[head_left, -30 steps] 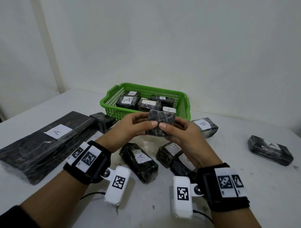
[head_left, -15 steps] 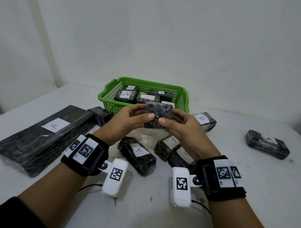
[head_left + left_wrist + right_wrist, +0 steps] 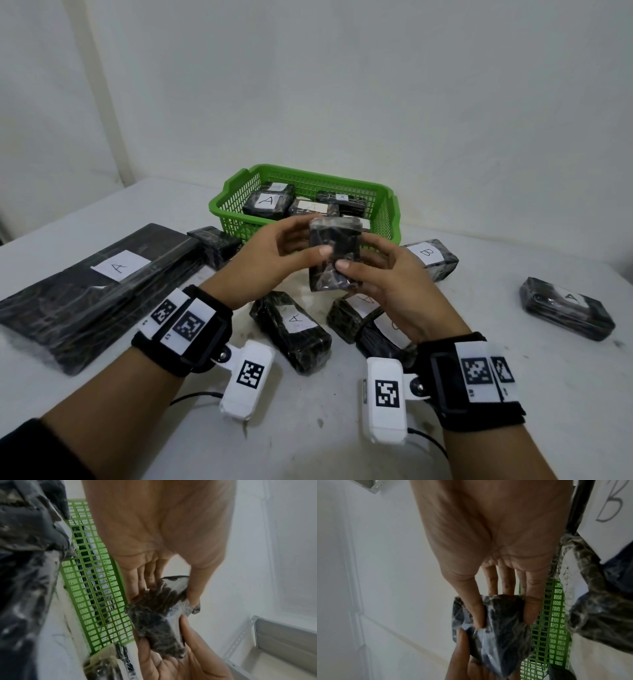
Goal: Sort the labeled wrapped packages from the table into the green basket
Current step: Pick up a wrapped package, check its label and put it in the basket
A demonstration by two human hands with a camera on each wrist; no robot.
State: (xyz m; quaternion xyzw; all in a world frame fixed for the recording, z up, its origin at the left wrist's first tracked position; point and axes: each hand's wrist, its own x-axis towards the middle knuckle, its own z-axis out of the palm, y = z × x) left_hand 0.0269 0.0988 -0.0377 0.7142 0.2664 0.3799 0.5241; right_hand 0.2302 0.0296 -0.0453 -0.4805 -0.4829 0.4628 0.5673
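Both hands hold one small dark wrapped package (image 3: 335, 255) in the air just in front of the green basket (image 3: 236, 205). My left hand (image 3: 274, 263) pinches its left side with thumb on the near face. My right hand (image 3: 383, 284) pinches its right side the same way. No label shows on the face turned to me. The wrist views show the same package (image 3: 157, 614) (image 3: 501, 626) between thumbs and fingers of both hands. The basket holds several labeled packages, one marked A (image 3: 266, 202).
On the white table (image 3: 308, 428) lie a long flat package marked A (image 3: 102, 284), a small unlabeled one (image 3: 215, 240), a package marked A (image 3: 291, 329), two more under my right hand, one marked B (image 3: 431, 257), and one marked A far right (image 3: 567, 311).
The held package has turned from lying wide between the hands to standing taller, its lower end swung toward me. Both hands kept their hold and stayed in front of the basket.
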